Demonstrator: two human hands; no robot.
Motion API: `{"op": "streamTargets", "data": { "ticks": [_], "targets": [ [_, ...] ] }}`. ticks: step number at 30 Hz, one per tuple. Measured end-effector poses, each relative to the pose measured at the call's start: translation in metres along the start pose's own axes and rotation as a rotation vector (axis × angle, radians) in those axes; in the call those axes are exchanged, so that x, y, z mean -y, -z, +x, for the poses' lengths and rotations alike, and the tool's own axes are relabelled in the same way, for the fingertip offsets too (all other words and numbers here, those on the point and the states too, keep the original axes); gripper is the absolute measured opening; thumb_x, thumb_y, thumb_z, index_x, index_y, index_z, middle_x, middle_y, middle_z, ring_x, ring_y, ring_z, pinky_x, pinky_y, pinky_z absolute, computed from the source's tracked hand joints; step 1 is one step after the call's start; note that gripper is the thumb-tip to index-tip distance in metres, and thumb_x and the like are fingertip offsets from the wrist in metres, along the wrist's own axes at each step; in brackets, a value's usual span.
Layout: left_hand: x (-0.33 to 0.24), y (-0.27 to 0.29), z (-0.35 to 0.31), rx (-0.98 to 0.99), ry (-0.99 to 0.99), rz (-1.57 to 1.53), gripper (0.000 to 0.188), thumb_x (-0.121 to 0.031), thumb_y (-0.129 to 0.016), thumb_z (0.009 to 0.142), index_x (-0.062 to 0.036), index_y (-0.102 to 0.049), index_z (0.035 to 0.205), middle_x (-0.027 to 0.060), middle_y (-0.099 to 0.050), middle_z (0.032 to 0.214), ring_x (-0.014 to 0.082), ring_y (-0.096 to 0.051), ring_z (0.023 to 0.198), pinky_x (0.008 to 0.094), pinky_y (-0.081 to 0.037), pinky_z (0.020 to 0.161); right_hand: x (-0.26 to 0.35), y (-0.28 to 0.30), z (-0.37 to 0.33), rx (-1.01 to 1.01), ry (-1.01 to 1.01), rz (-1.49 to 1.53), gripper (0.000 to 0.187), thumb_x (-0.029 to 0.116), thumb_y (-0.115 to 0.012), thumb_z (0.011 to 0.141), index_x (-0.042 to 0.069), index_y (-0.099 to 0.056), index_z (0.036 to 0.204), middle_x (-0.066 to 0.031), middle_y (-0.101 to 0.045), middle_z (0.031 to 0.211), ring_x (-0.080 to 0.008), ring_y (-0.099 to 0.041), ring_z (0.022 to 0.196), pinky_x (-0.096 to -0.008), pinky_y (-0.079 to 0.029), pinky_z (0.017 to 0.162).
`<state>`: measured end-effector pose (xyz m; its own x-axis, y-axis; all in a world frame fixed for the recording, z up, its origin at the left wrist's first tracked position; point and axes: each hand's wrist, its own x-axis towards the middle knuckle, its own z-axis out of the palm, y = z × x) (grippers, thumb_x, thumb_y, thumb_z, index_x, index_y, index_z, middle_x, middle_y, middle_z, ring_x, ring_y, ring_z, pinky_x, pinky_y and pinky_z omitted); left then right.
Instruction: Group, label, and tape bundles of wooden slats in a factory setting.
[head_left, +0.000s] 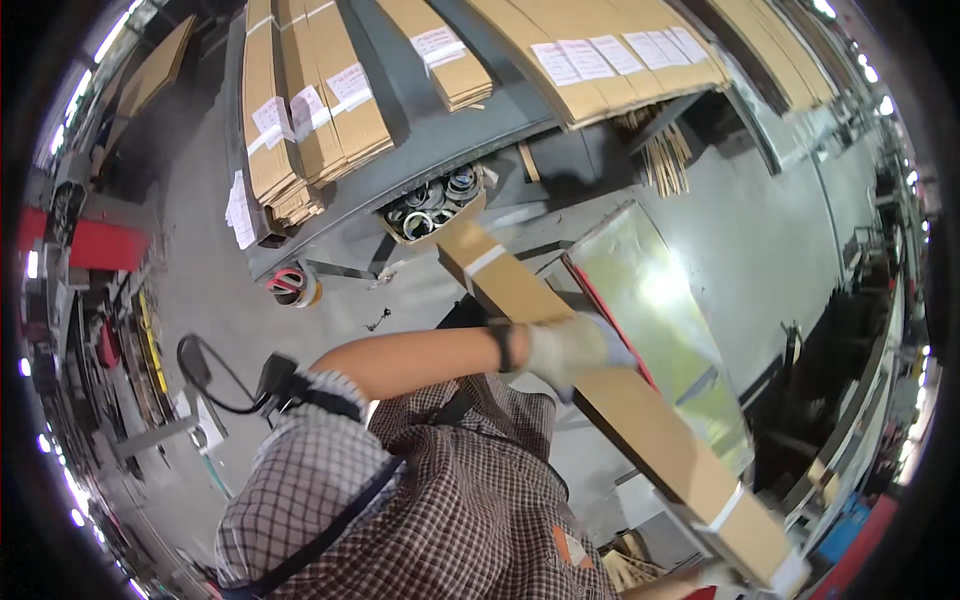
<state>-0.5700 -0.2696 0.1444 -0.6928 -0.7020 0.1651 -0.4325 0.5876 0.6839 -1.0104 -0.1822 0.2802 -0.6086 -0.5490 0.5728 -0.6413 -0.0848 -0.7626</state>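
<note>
A long, narrow bundle of flat cardboard (660, 440) runs slantwise from the middle of the head view to the lower right, with a white strap near each end. My left hand (570, 352), in a pale glove and slightly blurred, is closed over the bundle's middle. The fingertips on its far side are partly hidden. At the bottom edge, my right hand (712, 584) shows only in part beside the bundle's near end, and its fingers cannot be made out.
Strapped cardboard stacks (315, 110) with paper sheets lie on a grey table (440, 125). Below its edge stands a carton of tape rolls (437, 207). A shiny, red-edged panel (665, 300) is right of the bundle. Tape rolls (292, 287) rest on the floor.
</note>
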Motion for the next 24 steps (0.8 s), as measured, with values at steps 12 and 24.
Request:
{"op": "streamTargets", "data": {
  "ticks": [12,24],
  "targets": [
    [-0.07,-0.088,-0.102,-0.804,0.503,-1.256,0.09,-0.039,-0.087,0.067,-0.0049,-0.043,0.139,0.018,-0.047,0.137,0.0335,-0.041,0.133,0.0453,-0.032,0.114,0.004,-0.175,-0.284,1.396,-0.909,0.704,0.048,0.014,-0.054,0.098,0.005,-0.041,0.144,-0.0131,-0.06,0.13,-0.0227,-0.06,0.116,-0.0344,-0.049,0.102],
    [-0.007,-0.088,-0.118,-0.524,0.311,-0.331,0.105,-0.03,-0.091,0.064,-0.0028,-0.033,0.147,0.0172,-0.043,0.144,0.0297,-0.041,0.137,0.0395,-0.032,0.116,-0.064,-0.162,-0.262,1.376,-0.615,0.325,0.057,0.034,-0.06,0.097,0.004,-0.042,0.143,-0.0119,-0.049,0.138,-0.0248,-0.051,0.124,-0.0375,-0.047,0.102]
  ]
}}
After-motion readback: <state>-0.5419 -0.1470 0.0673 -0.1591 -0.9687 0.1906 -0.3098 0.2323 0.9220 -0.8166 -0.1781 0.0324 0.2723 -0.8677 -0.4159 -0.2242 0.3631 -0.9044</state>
